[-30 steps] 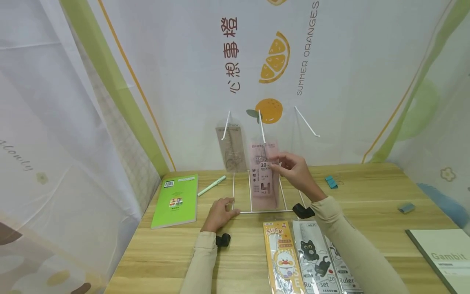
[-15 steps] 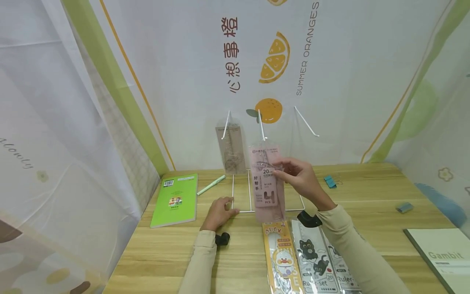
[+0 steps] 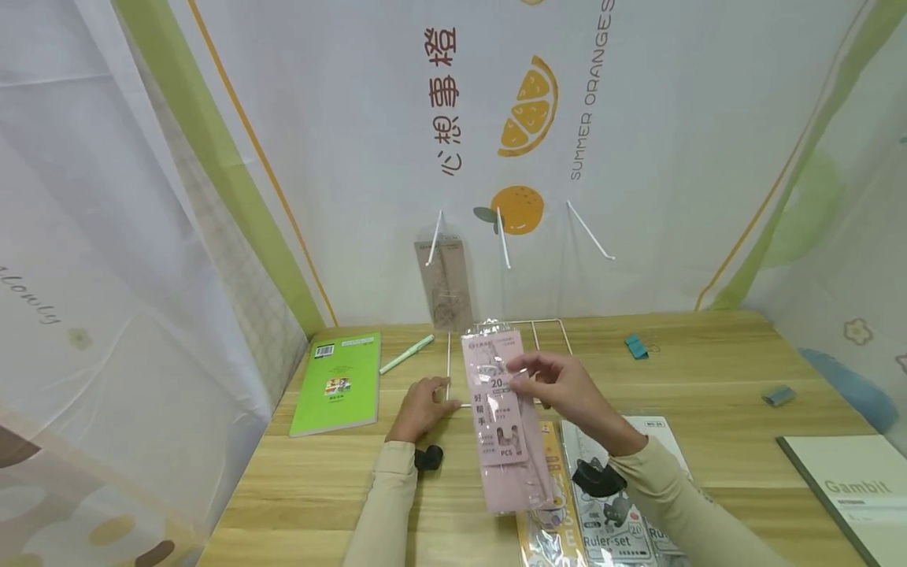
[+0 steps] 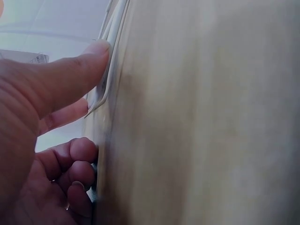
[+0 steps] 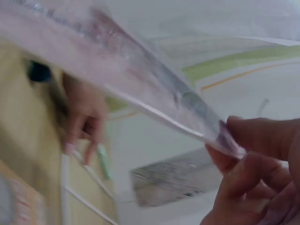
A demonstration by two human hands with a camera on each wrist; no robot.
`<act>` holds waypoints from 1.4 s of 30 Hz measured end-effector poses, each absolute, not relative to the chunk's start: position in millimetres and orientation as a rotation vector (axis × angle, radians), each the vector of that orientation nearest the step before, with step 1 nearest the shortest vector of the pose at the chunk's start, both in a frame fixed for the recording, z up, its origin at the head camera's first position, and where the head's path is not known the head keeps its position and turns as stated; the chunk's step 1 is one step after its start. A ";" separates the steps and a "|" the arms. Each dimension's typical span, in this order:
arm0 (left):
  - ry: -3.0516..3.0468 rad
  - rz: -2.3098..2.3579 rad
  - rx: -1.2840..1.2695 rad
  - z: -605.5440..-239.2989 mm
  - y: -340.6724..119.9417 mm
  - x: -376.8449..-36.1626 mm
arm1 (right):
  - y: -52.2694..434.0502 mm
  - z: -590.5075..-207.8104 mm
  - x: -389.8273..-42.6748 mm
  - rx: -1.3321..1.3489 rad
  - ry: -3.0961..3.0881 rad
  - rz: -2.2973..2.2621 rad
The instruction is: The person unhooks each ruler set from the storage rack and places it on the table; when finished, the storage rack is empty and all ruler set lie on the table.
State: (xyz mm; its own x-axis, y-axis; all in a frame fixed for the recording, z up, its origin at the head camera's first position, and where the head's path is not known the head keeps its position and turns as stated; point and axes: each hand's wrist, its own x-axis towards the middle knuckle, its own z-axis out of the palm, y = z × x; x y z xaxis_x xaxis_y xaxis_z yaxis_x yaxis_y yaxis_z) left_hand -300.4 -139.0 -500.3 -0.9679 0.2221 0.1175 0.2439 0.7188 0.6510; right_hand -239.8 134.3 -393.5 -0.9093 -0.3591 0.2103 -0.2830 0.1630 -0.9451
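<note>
While the white backdrop curtain (image 3: 354,118) reads "SUMMER ORANGES" beside printed orange slices and four brown Chinese characters, the light wooden table (image 3: 708,378) below it carries the stationery. At its right edge lies a pale book with a dark green border (image 3: 850,492) marked "Gambit"; at the left lies a bright green notebook with a barcode (image 3: 336,383), a mint-green pen (image 3: 407,355) just beyond it. A white wire display rack (image 3: 560,327) stands at the back, a brownish transparent packet (image 3: 444,283) hanging on its left hook. The right hand (image 3: 560,390) pinches a long pink plastic packet of rulers (image 3: 503,417) near its upper part, holding it tilted above the table in front of the rack; its label shows "20" and "PCS". Beneath it lie a grey cat-print packet reading "Ruler-set" (image 3: 612,512) and a yellow packet (image 3: 549,472). The left hand (image 3: 421,408) rests on the table, its fingers curled against the rack's wire base.
</note>
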 end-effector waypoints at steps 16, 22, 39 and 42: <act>-2.847 -1.080 -0.418 -502.0 -139.6 -301.4 | 94.0 -473.6 -221.0 -0.333 2.170 -1.684; -2.842 -1.104 -0.410 -500.4 -138.2 -299.8 | 83.9 -475.4 -222.6 -0.318 2.327 -1.545; -2.847 -1.084 -0.412 -498.5 -138.7 -299.1 | 91.5 -473.5 -221.9 -0.471 2.696 -1.214; -2.853 -1.077 -0.413 -498.4 -138.8 -299.3 | 111.2 -465.6 -231.9 -0.442 2.743 -1.272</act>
State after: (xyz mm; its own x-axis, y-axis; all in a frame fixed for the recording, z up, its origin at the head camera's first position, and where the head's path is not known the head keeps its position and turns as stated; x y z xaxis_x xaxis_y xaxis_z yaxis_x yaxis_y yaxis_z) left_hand -299.3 -138.8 -498.4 -0.9620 0.2257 0.1537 0.2710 0.7192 0.6397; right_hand -231.9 111.2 -465.6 -0.9545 -0.2950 0.0430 -0.2234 0.6125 -0.7582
